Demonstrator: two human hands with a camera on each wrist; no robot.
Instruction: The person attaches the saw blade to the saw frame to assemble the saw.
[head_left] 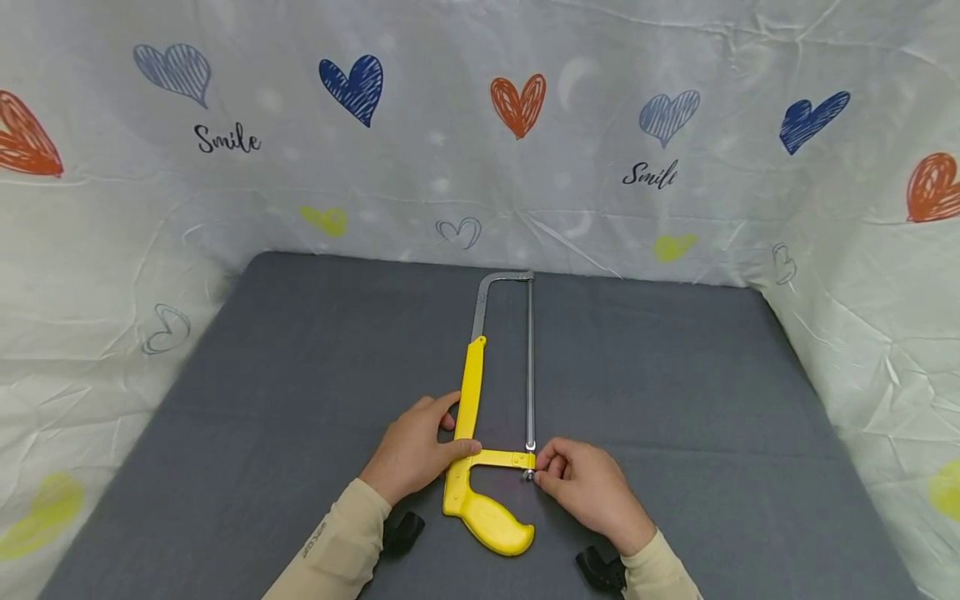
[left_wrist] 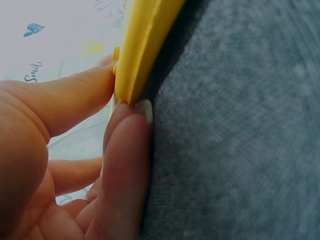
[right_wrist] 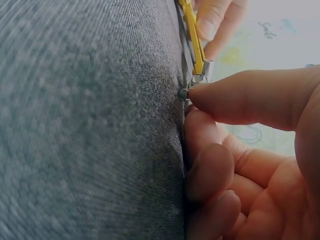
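A hacksaw [head_left: 470,387] with a yellow handle and grey metal front frame lies flat on the cloth, its tip pointing away from me. Its blade [head_left: 530,367] runs along the right side. My left hand [head_left: 412,450] holds the yellow frame above the grip, thumb on top and fingers along the left edge. In the left wrist view, thumb and fingertips close on the yellow edge [left_wrist: 145,45]. At the blade's near end, my right hand [head_left: 588,483] pinches the small metal wing nut [right_wrist: 184,94] between thumb and index finger, the other fingers curled beneath.
Dark grey cloth [head_left: 300,358] covers the table. A white curtain [head_left: 435,175] printed with hearts and "Smile" surrounds its back and sides. Black wrist camera mounts [head_left: 405,533] show beside both beige sleeves [head_left: 333,542].
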